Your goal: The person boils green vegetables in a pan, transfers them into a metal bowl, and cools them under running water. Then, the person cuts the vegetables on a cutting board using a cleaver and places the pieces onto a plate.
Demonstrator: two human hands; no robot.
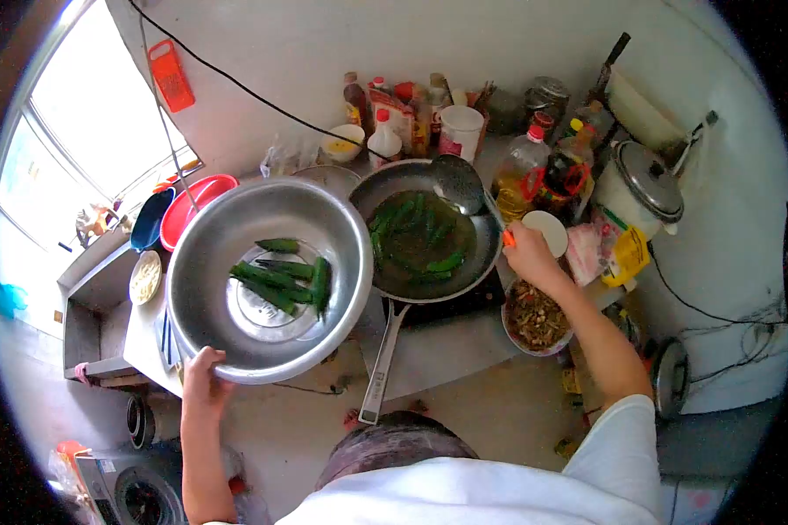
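Note:
My left hand (pixel 203 376) is closed on the near rim of a large steel basin (pixel 193 280), holding it beside the pan, tilted towards me. Several green okra pods (pixel 276 282) lie in its bottom. My right hand (pixel 532 255) grips the orange handle of a dark skimmer (pixel 458 184), whose round head is over the pan's far right side. In the frying pan (pixel 490 271), more okra (pixel 446 262) sits in liquid. The pan's long metal handle (pixel 383 363) points towards me. Close to my right forearm stands a bowl of cooked, chopped food (pixel 537 319).
Behind the pan are a white tub (pixel 460 131), a squeeze bottle (pixel 383 140) and a yellow-and-white bowl (pixel 343 143). An oil bottle (pixel 517 175) and a lidded cooker (pixel 643 184) stand at right. A red basin (pixel 203 194) and a white dish (pixel 145 276) are at left.

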